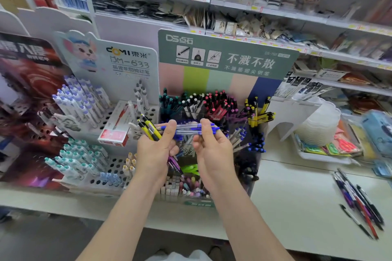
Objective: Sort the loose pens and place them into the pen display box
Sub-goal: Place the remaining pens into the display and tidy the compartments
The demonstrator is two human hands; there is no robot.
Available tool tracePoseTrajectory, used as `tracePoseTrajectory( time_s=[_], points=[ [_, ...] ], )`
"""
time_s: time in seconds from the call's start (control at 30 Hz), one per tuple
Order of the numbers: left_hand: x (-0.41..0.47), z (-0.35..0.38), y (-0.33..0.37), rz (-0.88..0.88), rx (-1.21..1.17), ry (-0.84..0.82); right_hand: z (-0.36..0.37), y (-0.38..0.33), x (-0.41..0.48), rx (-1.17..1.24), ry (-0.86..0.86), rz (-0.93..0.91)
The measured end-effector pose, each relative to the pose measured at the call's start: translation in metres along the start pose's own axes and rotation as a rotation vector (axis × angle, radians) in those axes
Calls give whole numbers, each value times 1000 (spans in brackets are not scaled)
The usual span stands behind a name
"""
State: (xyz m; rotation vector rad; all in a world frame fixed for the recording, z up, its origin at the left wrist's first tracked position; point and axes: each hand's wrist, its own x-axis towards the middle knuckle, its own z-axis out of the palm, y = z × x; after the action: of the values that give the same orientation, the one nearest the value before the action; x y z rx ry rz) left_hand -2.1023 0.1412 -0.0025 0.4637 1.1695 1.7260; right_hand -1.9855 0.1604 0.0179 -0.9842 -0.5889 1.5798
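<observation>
My left hand grips a mixed bunch of pens: yellow-and-black ones stick out at the top, a purple one at the bottom. Its thumb also pinches the left end of several clear pens with blue caps, which lie level between both hands. My right hand pinches their right end. Both hands hover over the green pen display box, whose compartments hold pens sorted by colour. More loose pens lie on the white counter at the right.
A white display rack with purple-capped and teal-capped pens stands to the left, a red pen carton lying on it. A stack of clear plastic trays and packaged goods sit to the right. Shelves of goods rise behind.
</observation>
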Motion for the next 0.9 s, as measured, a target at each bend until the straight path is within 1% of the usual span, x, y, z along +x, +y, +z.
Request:
tracePoseTrajectory(
  time_s=[0.03,0.1,0.17,0.2,0.27,0.37,0.4,0.43,0.53,0.57,0.6,0.7,0.73,0.77,0.8,0.83,0.9],
  points=[
    [1,-4,2,13,24,-3,4,1,4,-114,8,-103],
    [3,-14,4,35,133,43,8,-1,12,-441,32,-383],
    [6,-27,2,73,326,163,12,-6,23,-686,34,-619],
    [8,-32,0,98,427,218,15,-8,28,-788,4,-681],
    [10,-39,-4,159,619,259,22,-7,41,-1008,-139,-718],
    [9,-39,-2,216,811,236,30,-1,57,-1337,-428,-730],
    [8,-38,-2,225,842,226,31,3,60,-1427,-477,-731],
    [9,-39,-3,228,860,218,32,9,62,-1491,-486,-758],
    [12,-44,-5,220,877,203,32,33,63,-1647,-500,-936],
    [13,-45,-5,231,887,200,28,42,62,-1712,-514,-966],
    [14,-46,-4,241,895,196,24,47,61,-1729,-489,-981],
    [13,-45,-1,238,856,196,17,46,59,-1683,-255,-1030],
    [13,-45,0,225,837,192,16,44,58,-1692,-275,-1059],
    [12,-44,1,208,817,183,15,42,58,-1696,-355,-1072],
    [11,-43,2,193,797,170,16,39,59,-1673,-436,-1046],
    [11,-43,3,179,771,155,15,35,60,-1634,-461,-1019],
    [10,-42,7,153,701,129,11,30,63,-1530,-388,-1034]
  ],
)
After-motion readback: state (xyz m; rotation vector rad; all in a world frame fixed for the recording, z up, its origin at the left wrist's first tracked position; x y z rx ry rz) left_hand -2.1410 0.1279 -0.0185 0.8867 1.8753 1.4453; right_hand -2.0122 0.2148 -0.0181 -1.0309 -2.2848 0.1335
